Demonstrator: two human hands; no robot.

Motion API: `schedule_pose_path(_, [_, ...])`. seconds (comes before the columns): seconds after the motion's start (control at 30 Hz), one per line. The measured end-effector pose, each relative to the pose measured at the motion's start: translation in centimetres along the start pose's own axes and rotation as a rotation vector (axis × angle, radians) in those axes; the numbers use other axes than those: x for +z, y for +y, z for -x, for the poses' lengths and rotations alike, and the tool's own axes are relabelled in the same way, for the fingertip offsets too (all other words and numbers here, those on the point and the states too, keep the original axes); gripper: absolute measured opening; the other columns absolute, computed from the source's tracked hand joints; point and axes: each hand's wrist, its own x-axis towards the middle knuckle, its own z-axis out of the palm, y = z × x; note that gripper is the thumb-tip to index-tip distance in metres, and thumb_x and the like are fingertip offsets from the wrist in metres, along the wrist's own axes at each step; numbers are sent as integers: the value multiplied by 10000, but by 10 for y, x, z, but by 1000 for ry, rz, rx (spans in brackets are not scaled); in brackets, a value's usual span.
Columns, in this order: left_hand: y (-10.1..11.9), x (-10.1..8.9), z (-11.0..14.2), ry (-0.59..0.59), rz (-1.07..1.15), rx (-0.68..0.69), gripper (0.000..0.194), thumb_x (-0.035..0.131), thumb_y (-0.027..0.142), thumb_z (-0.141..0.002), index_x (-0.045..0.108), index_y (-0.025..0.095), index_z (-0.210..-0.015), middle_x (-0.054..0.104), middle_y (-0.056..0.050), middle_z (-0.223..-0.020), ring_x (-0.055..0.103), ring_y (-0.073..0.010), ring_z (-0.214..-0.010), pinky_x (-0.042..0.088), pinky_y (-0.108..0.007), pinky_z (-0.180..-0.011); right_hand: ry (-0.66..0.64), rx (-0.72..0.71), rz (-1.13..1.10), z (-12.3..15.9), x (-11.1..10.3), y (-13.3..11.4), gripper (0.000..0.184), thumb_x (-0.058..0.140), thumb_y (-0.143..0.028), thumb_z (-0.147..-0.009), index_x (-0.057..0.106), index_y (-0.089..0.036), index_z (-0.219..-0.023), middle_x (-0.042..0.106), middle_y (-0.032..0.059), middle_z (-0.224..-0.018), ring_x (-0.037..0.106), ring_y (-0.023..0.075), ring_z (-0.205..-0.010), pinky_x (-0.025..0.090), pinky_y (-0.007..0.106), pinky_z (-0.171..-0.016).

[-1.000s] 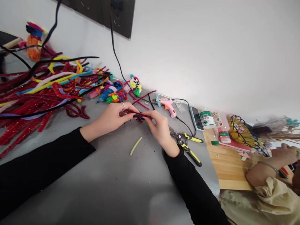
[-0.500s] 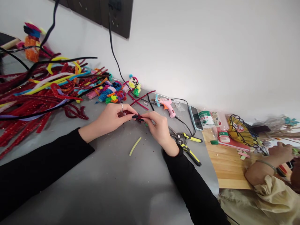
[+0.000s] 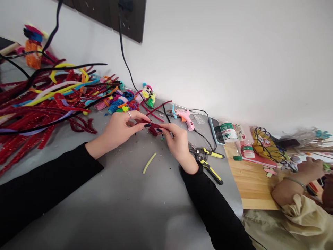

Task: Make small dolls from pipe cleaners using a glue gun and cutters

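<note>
Between my two hands is a dark red pipe cleaner, bent or coiled into a small piece. My left hand, with a ring on it, pinches its left end between thumb and finger. The thumb and fingers of my right hand close on its right end. Part of the piece is hidden behind the fingers. A short pale green strip lies on the grey tabletop below my hands. Right of my right wrist rest wire pliers with black and yellow handles.
A heap of pipe cleaners, mostly red, covers the left side, with fuzzy figures beside it. A pink glue gun with a cord, a phone and a bottle line the back. Another person's arm is at right.
My hands have drawn slightly apart, and more of the red piece shows between and below the fingers. My left hand has shifted a little up and left.
</note>
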Motion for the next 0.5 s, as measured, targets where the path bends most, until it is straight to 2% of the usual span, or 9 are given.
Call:
schedule_pose_path(0.17, [-2,-3,1,7,-8,-24,289,714,484,-881,840,230,-937,816,-45,-869,708,-201,-726,571,-290,-682,-33,-40,8,-1,0,4,226,611,-282,-1065,781,-227,-1202,829,83,-1065,756,207,-895,600,332,-852])
schedule_pose_path(0.33, [-3,-3,2,10,-20,-13,275,696,470,-886,856,248,-906,795,-32,-784,652,-179,-617,533,-295,-627,-89,-111,39,-2,0,4,220,585,-291,-1088,784,-236,-1164,811,78,-994,722,220,-920,587,352,-856])
schedule_pose_path(0.5, [-2,-1,2,31,-33,-5,267,682,461,-877,847,251,-875,799,-35,-778,669,-192,-650,534,-301,-631,-72,-100,24,-2,-1,3,218,591,-280,-1086,801,-232,-1122,822,67,-968,740,209,-895,594,337,-844])
